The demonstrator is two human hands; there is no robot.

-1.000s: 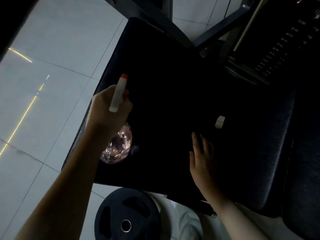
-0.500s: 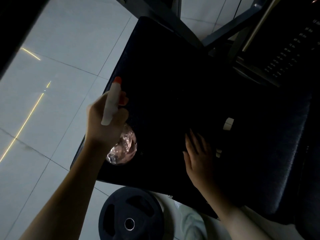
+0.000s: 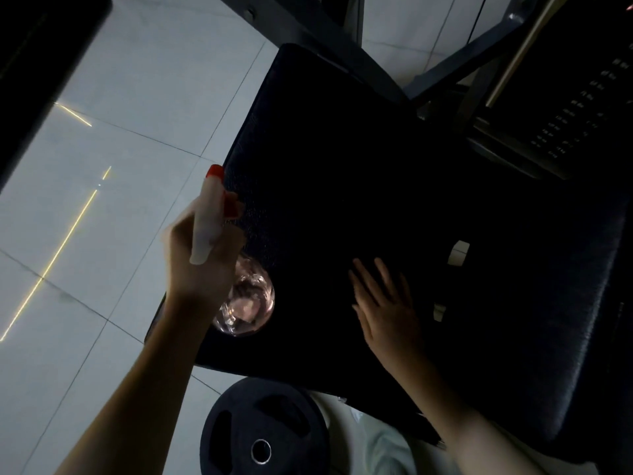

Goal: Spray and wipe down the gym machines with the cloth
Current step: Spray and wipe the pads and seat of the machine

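Observation:
My left hand [image 3: 197, 269] grips a spray bottle [image 3: 247, 303] by its neck; its clear body hangs below my fist and its white head with a red nozzle points at the black seat pad [image 3: 342, 149]. Fine speckles show on the pad beside the nozzle. My right hand [image 3: 383, 303] lies flat on the pad with straight fingers spread. Two small white tags [image 3: 458, 253] sit just to its right. They may belong to a dark cloth under the hand, but the dark surface hides any edge.
A black weight plate [image 3: 263, 430] lies on the pale tiled floor [image 3: 120, 97] below the pad's near edge. Dark machine frame bars [image 3: 308, 25] and a numbered weight stack [image 3: 582, 108] stand behind the pad. A second dark padded surface [image 3: 599, 337] adjoins on the right.
My left hand has brought the bottle a little lower and nearer the pad's left edge. My right hand has slid slightly left, uncovering a second white tag.

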